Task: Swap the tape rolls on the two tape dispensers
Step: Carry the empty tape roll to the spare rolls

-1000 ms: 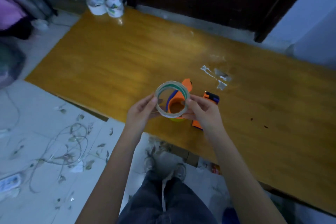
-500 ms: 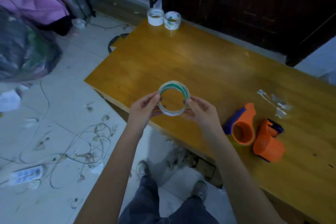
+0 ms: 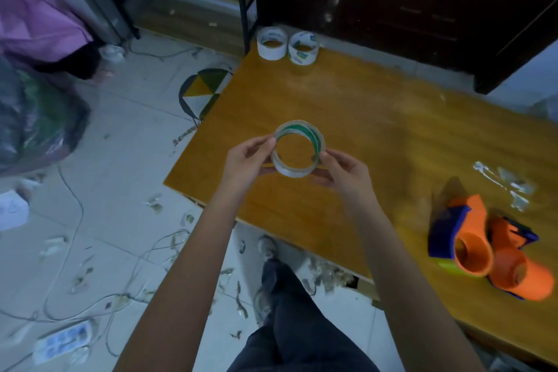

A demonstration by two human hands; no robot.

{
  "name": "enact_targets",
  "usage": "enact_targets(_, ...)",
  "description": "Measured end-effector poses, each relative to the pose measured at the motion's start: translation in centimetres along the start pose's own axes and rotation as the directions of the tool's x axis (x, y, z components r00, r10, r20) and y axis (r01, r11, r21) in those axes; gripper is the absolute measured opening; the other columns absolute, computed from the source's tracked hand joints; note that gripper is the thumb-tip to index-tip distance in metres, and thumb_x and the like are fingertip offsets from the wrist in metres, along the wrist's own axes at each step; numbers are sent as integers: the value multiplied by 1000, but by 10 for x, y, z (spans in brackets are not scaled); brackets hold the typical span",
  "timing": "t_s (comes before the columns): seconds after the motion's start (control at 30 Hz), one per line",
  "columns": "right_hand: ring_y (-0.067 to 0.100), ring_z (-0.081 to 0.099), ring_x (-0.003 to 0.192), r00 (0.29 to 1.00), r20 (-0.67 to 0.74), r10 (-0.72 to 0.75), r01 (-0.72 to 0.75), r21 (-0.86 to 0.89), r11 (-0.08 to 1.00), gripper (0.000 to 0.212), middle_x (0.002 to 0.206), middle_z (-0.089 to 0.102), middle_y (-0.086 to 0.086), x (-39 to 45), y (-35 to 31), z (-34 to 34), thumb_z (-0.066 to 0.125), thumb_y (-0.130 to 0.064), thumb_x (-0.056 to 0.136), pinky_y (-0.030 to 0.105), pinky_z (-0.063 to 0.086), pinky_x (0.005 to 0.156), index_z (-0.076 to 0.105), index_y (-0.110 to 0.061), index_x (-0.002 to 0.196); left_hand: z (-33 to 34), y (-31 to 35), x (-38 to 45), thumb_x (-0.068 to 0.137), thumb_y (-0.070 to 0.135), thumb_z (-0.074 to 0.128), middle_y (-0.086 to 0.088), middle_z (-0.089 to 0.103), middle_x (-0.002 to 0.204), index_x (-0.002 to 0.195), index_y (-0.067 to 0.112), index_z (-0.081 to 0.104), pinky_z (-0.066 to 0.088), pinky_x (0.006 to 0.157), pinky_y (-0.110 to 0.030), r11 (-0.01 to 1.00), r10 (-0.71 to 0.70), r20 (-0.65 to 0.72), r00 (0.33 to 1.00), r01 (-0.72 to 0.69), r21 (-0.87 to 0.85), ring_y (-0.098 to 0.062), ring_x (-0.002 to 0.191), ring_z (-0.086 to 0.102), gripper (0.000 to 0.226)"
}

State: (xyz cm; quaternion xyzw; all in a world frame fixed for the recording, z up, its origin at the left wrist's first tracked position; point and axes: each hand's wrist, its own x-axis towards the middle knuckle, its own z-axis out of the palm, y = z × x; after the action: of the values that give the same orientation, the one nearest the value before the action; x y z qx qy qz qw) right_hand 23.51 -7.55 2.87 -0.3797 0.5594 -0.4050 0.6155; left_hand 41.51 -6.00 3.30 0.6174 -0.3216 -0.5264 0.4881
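Clear tape roll (image 3: 299, 149): I hold it above the bench (image 3: 377, 118).
Left hand (image 3: 248, 161) — grip pinching its left rim.
Right hand (image 3: 344, 174) — grip pinching its right rim.

We see a thin clear tape roll (image 3: 299, 149) with a green inner core, held upright above the tabletop (image 3: 377, 118), two orange-and-blue tape dispensers (image 3: 462, 238) touching at our right, lying empty, two white tape rolls (image 3: 271, 43) side by side at the far corner

Single head-worn wide-angle view, looking forward and steeply down, close over the table's (image 3: 347, 106) near-left corner
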Motion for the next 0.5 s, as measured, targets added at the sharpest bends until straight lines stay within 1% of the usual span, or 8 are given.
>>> enact_targets(0.1, 15, 73, 71, 1000, -6, -9, 9, -5, 1000, 3, 81, 73, 0, 34, -5, 16, 63, -22, 87, 23, 59, 60, 66, -24, 88, -8, 7, 36, 89, 27, 62, -2, 71, 94, 95, 28, 66, 59, 67, -26, 1000, 4, -6, 1000, -4, 5, -17, 90, 70, 8)
enact_targets(0.2, 14, 73, 70, 1000, -13, -8, 8, 13, 1000, 5, 79, 73, -2, 71, -13, 32, 65, -21, 86, 21, 57, 59, 65, -26, 86, -11, 15, 76, 90, 26, 61, -4, 70, 96, 106, 20, 65, 59, 69, -27, 1000, 1, -20, 1000, -1, 17, -17, 90, 69, 17)
enact_targets(0.3, 8, 72, 67, 998, -58, 10, -8, 36, 999, 11, 82, 71, -1, 105, -23, 44, 69, -18, 83, 18, 57, 58, 62, -26, 85, -9, 23, 112, 91, 25, 60, -2, 69, 95, 115, 13, 63, 59, 68, -24, 1000, -3, -9, 1000, 4, 25, -15, 90, 68, 27)
enact_targets(0.4, 6, 70, 67, 992, -117, 43, -41, 21, 999, 13, 85, 69, -1, 135, -30, 51, 69, -16, 82, 18, 58, 59, 60, -25, 83, -2, 29, 145, 91, 25, 59, 0, 68, 96, 117, 12, 62, 59, 72, -28, 999, -33, -2, 999, 34, 28, -16, 93, 67, 29)
enact_targets(0.47, 11, 70, 73, 989, -138, 47, -49, -11, 999, 11, 90, 68, 1, 148, -30, 53, 69, -18, 83, 22, 59, 65, 61, -19, 90, 3, 28, 161, 91, 25, 60, -1, 66, 97, 120, 10, 60, 58, 74, -29, 997, -67, -12, 998, 67, 30, -18, 94, 66, 33)
enact_targets(0.5, 14, 69, 76, 988, -150, 49, -52, -19, 998, 16, 93, 67, 3, 157, -31, 54, 68, -18, 83, 23, 58, 67, 60, -16, 97, 6, 28, 171, 90, 26, 60, -1, 66, 98, 122, 10, 59, 58, 74, -29, 995, -88, -11, 996, 89, 35, -18, 94, 65, 36)
